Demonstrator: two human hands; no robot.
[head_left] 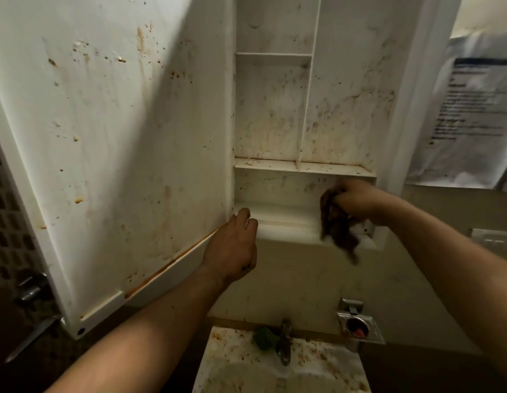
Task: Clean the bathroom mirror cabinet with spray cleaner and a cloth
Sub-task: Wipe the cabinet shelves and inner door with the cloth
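The white mirror cabinet (303, 165) stands open, its shelves and back wall speckled with brown stains. Its door (113, 143) swings out to the left, its inner face streaked and spotted. My right hand (357, 198) is shut on a dark, dirty cloth (338, 228) at the right end of the lowest compartment, the cloth hanging over the bottom ledge. My left hand (232, 245) grips the lower edge of the cabinet where the door meets the frame. No spray bottle is in view.
Below is a stained sink (280, 367) with a metal tap (284, 344) and a green object (263, 337) beside it. A wall fitting (360, 326) sits right of the tap. A paper notice (470, 109) hangs at the right. A door handle (31, 287) is at the left.
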